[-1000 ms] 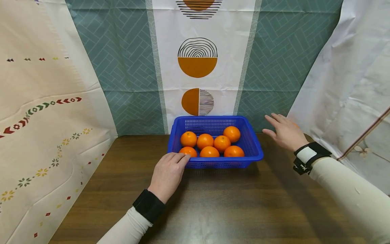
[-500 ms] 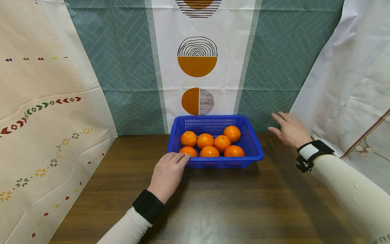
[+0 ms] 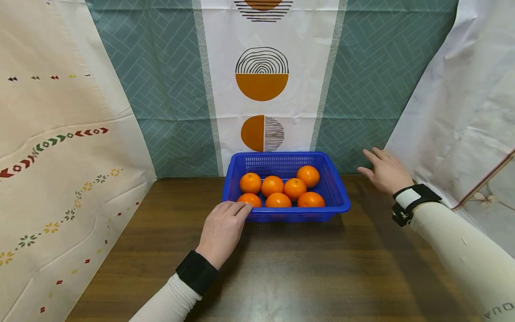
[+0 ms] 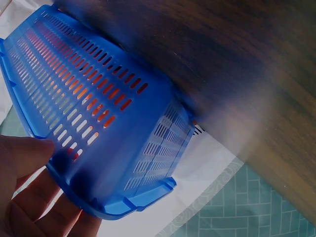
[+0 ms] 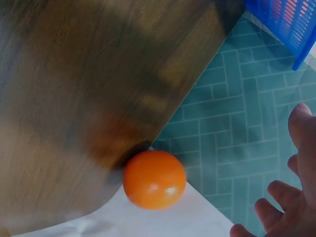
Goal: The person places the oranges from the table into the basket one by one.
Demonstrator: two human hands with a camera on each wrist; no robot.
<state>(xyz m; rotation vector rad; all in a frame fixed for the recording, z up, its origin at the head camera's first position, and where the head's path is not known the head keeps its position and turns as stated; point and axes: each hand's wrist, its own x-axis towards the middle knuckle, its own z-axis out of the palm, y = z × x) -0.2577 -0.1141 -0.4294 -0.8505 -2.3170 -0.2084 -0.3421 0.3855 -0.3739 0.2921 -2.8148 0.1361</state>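
Note:
A blue plastic basket (image 3: 338, 208) with slotted walls stands at the back middle of the table, and several oranges (image 3: 295, 189) lie inside it. My left hand (image 3: 222, 230) holds the basket's front rim near its left corner. In the left wrist view the thumb (image 4: 24, 155) lies against the outer wall, with the other fingers over the rim. Off to the basket's right, my right hand (image 3: 388, 172) hovers with fingers spread and nothing in them. One more orange (image 5: 154, 179) sits on the table by its far edge in the right wrist view; the head view hides it behind that hand.
The brown wooden table (image 3: 273, 268) reaches back to a green and white patterned cloth (image 3: 261, 80). More cloth hangs at the left (image 3: 72, 188) and right (image 3: 466, 134), close beside my right hand and forearm.
My right hand has shifted a little to the right, away from the basket, covering the orange patch that showed beside it earlier. My left hand and the basket have stayed put.

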